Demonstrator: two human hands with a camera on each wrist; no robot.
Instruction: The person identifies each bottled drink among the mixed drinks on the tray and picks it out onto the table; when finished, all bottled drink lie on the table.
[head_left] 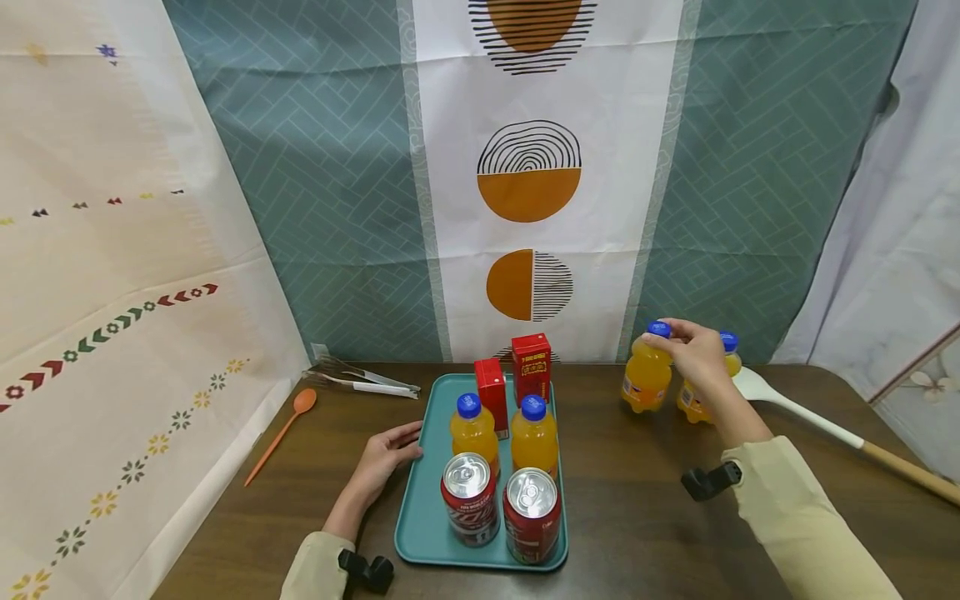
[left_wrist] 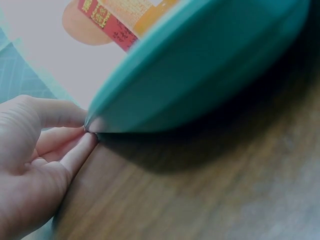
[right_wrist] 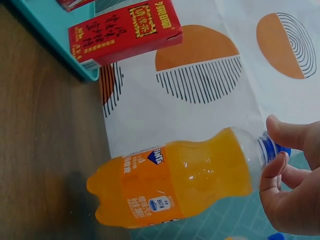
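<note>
My left hand (head_left: pixel 386 458) pinches the left rim of a teal tray (head_left: pixel 423 521); the left wrist view shows thumb and fingertips meeting at its edge. On the tray stand two red cans (head_left: pixel 470 500), two orange soda bottles (head_left: pixel 535 442) with blue caps, and two red drink cartons (head_left: pixel 532 367). Off to the right, my right hand (head_left: pixel 697 354) grips another orange soda bottle (right_wrist: pixel 185 177) by its blue cap and neck. That bottle is nearly upright in the head view. A further orange soda bottle (head_left: pixel 690 404) stands just behind this hand, partly hidden by it.
A white spatula (head_left: pixel 802 408) with a wooden handle lies at the right. Left of the tray are an orange spoon (head_left: pixel 303 402) and white-handled utensils (head_left: pixel 375 387). Patterned cloth (head_left: pixel 360 208) hangs along the back of the brown table (head_left: pixel 615 517).
</note>
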